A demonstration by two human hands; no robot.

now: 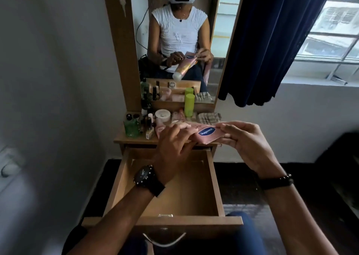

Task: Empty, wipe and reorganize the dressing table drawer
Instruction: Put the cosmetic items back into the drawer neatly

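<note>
Holding a pink tube (206, 133) over the tabletop (120, 139), both hands work above the open drawer (213, 177). Right hand (246, 146): fingers closed on the flat crimped end of the tube, blue oval label facing up. Left hand (174, 148): lies over the cap end, fingers curled on it; cap itself hidden from the camera. Left wrist carries a black watch (144, 176); right wrist a black band (277, 181). Drawer pulled fully out, bare wood bottom showing, white handle (164, 240) at the front. Tabletop crowded: green can (189, 105), white jar (162, 115), green glass bottle (132, 127), several small dark bottles (148, 122), blister packs (208, 117) at right. Mirror (180, 41) behind reflects the person seated, tube in both hands. Dark curtain (272, 41) hangs right of the mirror.
</note>
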